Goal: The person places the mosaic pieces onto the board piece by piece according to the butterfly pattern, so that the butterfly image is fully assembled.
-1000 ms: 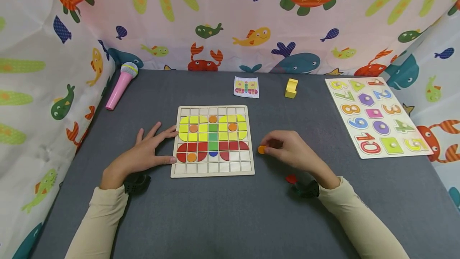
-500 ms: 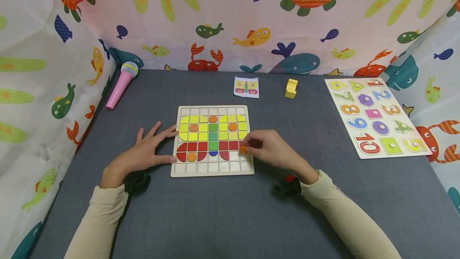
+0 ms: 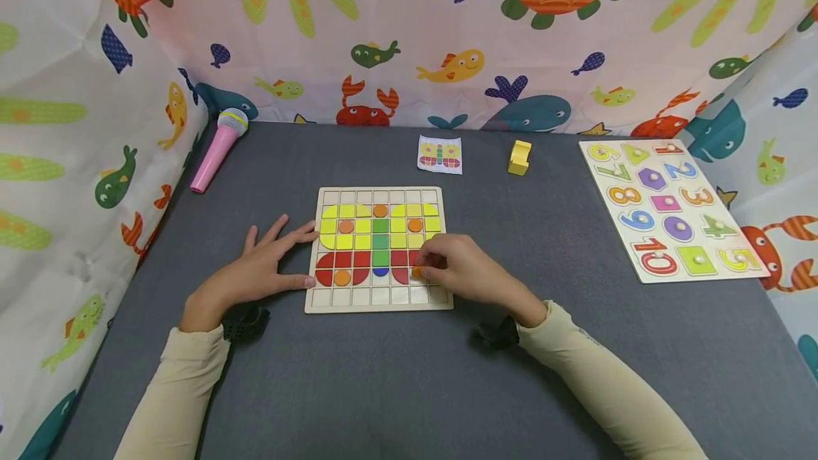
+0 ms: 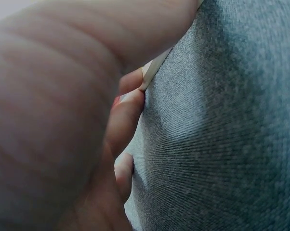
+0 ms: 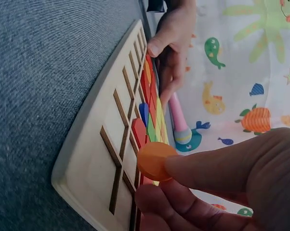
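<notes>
A wooden grid board [image 3: 377, 309] lies on the grey table, with yellow, red, green, orange and blue pieces forming a butterfly shape. My right hand [image 3: 465, 268] pinches an orange disc [image 5: 154, 160] between thumb and fingers. In the right wrist view the disc is tilted just over the lower red row, beside a red piece [image 5: 138, 131]; whether it touches the board I cannot tell. My left hand [image 3: 252, 274] is spread at the board's left edge, thumb and fingertips touching the rim. Some cells under my right hand are hidden.
A small picture card [image 3: 439, 155] with a butterfly pattern and a yellow block [image 3: 519, 158] lie behind the board. A number puzzle board [image 3: 674, 210] is at the right. A pink toy microphone [image 3: 219, 151] lies at the back left. Printed cloth [image 3: 409, 13] walls the table.
My right hand has carried the orange disc leftward from beside the board to over its lower right cells. A red piece near the right wrist is now out of sight. The left hand stays put.
</notes>
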`<state>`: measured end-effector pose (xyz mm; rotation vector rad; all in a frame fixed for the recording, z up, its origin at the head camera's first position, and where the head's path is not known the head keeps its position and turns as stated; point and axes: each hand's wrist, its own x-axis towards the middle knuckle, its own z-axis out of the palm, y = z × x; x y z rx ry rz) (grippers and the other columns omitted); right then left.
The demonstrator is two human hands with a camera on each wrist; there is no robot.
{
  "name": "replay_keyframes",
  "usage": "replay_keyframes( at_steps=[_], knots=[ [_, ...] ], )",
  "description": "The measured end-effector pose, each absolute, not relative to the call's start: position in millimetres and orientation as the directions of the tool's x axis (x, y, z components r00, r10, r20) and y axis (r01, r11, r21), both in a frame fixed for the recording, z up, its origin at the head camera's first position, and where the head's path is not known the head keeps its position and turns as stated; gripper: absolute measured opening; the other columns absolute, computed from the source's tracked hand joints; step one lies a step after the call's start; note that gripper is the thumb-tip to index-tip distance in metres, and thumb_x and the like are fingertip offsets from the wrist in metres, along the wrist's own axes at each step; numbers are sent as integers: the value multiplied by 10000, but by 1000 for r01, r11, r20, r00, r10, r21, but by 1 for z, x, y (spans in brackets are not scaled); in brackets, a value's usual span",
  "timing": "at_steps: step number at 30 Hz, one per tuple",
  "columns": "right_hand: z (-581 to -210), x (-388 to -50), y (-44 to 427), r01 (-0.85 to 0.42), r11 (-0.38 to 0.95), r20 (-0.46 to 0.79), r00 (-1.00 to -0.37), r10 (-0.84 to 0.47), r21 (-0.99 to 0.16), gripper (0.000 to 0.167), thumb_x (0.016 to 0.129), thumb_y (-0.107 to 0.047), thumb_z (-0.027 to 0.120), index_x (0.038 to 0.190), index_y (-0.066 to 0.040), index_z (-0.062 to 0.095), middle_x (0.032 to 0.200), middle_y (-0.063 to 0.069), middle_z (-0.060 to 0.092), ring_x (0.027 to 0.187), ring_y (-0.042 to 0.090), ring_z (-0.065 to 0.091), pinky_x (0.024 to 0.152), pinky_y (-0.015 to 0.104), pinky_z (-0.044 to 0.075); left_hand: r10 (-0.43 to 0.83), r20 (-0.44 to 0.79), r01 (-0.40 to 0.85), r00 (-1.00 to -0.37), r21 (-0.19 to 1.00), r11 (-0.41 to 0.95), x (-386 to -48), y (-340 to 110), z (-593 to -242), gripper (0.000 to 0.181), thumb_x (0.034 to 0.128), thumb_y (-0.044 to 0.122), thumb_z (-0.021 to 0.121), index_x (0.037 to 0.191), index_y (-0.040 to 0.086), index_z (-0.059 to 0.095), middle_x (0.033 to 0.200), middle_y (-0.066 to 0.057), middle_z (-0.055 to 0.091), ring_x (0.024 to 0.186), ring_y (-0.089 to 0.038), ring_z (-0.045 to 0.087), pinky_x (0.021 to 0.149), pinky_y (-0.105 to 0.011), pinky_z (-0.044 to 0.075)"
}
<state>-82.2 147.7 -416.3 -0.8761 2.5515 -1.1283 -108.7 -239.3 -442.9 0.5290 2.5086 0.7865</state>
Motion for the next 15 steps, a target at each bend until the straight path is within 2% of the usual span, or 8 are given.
replay_keyframes(
  at_steps=[15],
  knots=[
    [-420, -81, 140, -509, 598, 41, -781, -623, -619, 61, 964, -7, 749, 970, -68, 754, 824, -46, 646, 741, 115, 565, 666, 287, 523, 479, -314, 221, -820, 598, 771, -110, -240, -444, 1024, 905, 566, 823, 1706, 190, 308, 1768, -173, 185, 1616, -456, -95, 1174, -717, -199]
  ],
)
